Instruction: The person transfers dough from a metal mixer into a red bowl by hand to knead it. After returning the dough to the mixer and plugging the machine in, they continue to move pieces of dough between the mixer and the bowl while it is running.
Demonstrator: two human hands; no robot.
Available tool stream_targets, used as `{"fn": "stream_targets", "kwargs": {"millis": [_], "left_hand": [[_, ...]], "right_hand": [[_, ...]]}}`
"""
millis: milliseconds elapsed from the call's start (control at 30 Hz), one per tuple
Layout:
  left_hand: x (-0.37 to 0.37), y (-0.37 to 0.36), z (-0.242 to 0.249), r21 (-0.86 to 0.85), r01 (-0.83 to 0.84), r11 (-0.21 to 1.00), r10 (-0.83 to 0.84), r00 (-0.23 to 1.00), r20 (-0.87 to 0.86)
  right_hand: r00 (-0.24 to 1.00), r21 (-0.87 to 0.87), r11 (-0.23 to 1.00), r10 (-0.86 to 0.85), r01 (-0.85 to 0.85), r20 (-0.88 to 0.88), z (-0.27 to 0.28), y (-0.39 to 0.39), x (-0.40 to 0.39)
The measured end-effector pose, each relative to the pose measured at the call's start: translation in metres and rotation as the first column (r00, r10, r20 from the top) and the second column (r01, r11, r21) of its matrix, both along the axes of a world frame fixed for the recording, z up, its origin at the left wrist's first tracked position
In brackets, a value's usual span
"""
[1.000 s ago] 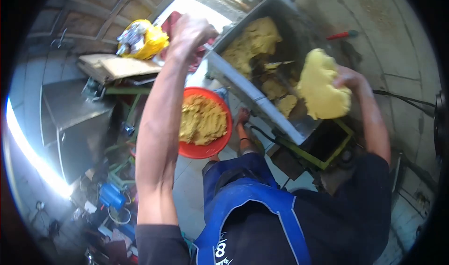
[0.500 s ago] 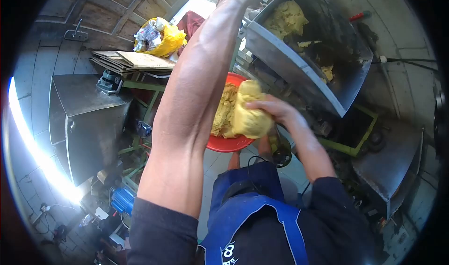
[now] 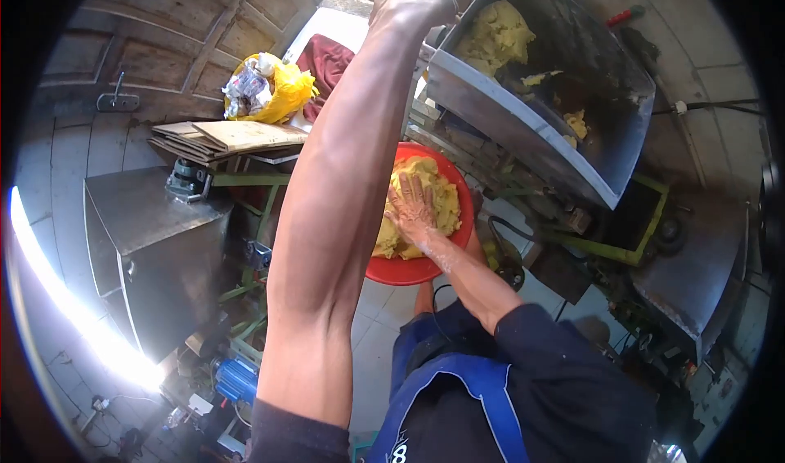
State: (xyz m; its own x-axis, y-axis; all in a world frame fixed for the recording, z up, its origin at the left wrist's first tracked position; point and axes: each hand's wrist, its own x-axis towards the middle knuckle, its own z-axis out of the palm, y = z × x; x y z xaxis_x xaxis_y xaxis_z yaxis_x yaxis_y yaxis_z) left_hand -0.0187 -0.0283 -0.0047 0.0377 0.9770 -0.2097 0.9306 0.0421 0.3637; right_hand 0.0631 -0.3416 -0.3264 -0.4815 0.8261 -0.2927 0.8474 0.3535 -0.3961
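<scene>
My right hand [image 3: 414, 211] lies flat on a mass of yellow dough [image 3: 441, 197], fingers spread. The dough fills a round red basin [image 3: 466, 226]; my left forearm covers the basin's left side. My left hand [image 3: 415, 1] is stretched far forward at the top edge of the view, beside the near-left corner of a tilted metal trough [image 3: 523, 120]. Its back faces me and the fingers look curled over; what they hold is hidden. Inside the trough sit a large lump of yellow dough [image 3: 499, 38] and some smaller scraps.
To the left stand a metal cabinet [image 3: 163, 242] and flat cardboard sheets [image 3: 229, 134], with a yellow bag of rubbish [image 3: 282, 91] behind. A blue motor [image 3: 237, 380] is at lower left. Green-framed machinery [image 3: 605, 250] and a metal box [image 3: 687, 275] are on the right.
The big piece of dough in my right hand has gone down into the basin, and that hand now rests open on top. My left hand stays by the trough.
</scene>
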Motion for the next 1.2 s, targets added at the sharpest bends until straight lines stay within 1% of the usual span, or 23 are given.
{"fn": "stream_targets", "kwargs": {"millis": [67,133,200,233,267,333,400,467,533,600,667,700,733,767,800,833,900,967,1000,1033,1067,1167,1200], "left_hand": [[0.0,0.001,-0.002,-0.013,-0.016,1.0,0.016,1.0,-0.025],[0.003,0.015,-0.011,-0.091,-0.028,0.995,0.013,0.986,-0.165],[-0.004,0.017,-0.024,0.034,-0.035,0.999,0.034,0.999,0.005],[-0.002,0.017,-0.012,-0.025,-0.038,0.999,0.038,0.999,-0.002],[0.001,0.013,-0.002,-0.087,-0.041,0.995,0.04,0.999,-0.012],[0.0,0.011,-0.003,-0.14,-0.115,0.984,0.121,0.992,0.035],[-0.001,0.01,-0.011,-0.133,-0.182,0.974,0.191,0.98,0.055],[0.004,0.007,-0.007,-0.057,-0.168,0.984,0.169,0.985,0.02],[0.005,0.006,-0.001,-0.079,-0.156,0.985,0.161,0.986,0.053],[0.006,0.007,-0.004,-0.047,-0.171,0.984,0.173,0.983,0.06],[0.006,0.005,-0.004,-0.013,-0.192,0.981,0.193,0.979,0.062],[0.005,0.005,-0.004,0.021,-0.204,0.979,0.201,0.974,0.11],[0.007,0.005,-0.004,0.048,-0.213,0.976,0.203,0.966,0.159],[0.011,0.007,0.004,-0.036,-0.241,0.97,0.244,0.955,0.167],[0.013,0.008,0.003,-0.035,-0.24,0.97,0.242,0.956,0.163],[0.013,0.008,0.001,-0.027,-0.265,0.964,0.266,0.951,0.155],[0.011,0.009,0.001,-0.025,-0.273,0.962,0.273,0.946,0.173],[0.013,0.008,-0.002,-0.045,-0.295,0.955,0.298,0.937,0.185],[0.012,0.01,-0.002,-0.053,-0.313,0.948,0.318,0.929,0.189],[0.008,0.01,-0.009,-0.025,-0.3,0.954,0.299,0.936,0.187],[0.007,0.009,-0.011,-0.029,-0.304,0.952,0.304,0.934,0.187],[0.009,0.01,-0.011,-0.068,-0.327,0.943,0.334,0.925,0.179],[0.008,0.009,-0.011,-0.052,-0.318,0.947,0.322,0.931,0.173]], "right_hand": [[0.999,-0.2,0.979,0.043,-0.04,0.007,0.017,0.026,0.001],[0.999,-0.233,0.972,0.032,-0.033,-0.008,0.016,0.035,-0.001],[0.996,-0.34,0.938,0.08,-0.064,0.034,0.012,0.04,-0.002],[0.987,-0.437,0.894,0.145,-0.1,0.07,0.015,0.049,-0.003],[0.957,-0.366,0.913,0.248,-0.179,0.15,0.055,0.061,0.004],[0.962,-0.57,0.775,0.211,-0.274,-0.176,0.051,0.086,0.022],[0.915,-0.24,0.964,0.009,-0.115,-0.402,0.118,0.093,0.051],[0.844,-0.185,0.982,-0.059,-0.048,-0.533,0.256,0.146,0.097],[0.785,-0.103,0.975,-0.218,0.195,-0.58,0.31,0.21,0.14],[0.776,0.011,0.917,-0.332,0.399,-0.536,0.301,0.297,0.176],[0.885,0.026,0.917,-0.376,0.398,-0.274,0.237,0.391,0.197],[0.891,-0.105,0.938,-0.347,0.331,-0.292,0.2,0.433,0.202],[0.888,-0.111,0.937,-0.351,0.333,-0.296,0.176,0.447,0.195],[0.832,-0.24,0.898,-0.434,0.368,-0.347,0.158,0.459,0.184],[0.765,-0.368,0.845,-0.518,0.387,-0.383,0.144,0.465,0.178],[0.76,-0.373,0.842,-0.523,0.389,-0.386,0.132,0.465,0.176],[0.798,-0.381,0.893,-0.406,0.241,-0.446,0.118,0.463,0.177],[0.804,-0.228,0.884,-0.466,0.407,-0.37,0.165,0.41,0.164],[0.845,-0.212,0.887,-0.458,0.411,-0.276,0.183,0.386,0.154],[0.862,0.105,0.902,-0.359,0.42,-0.358,0.186,0.345,0.145],[0.868,0.174,0.89,-0.341,0.422,-0.361,0.197,0.316,0.14],[0.919,0.165,0.934,-0.26,0.317,-0.297,0.22,0.316,0.156],[0.933,-0.08,0.966,-0.26,0.248,-0.248,0.242,0.344,0.17]]}}
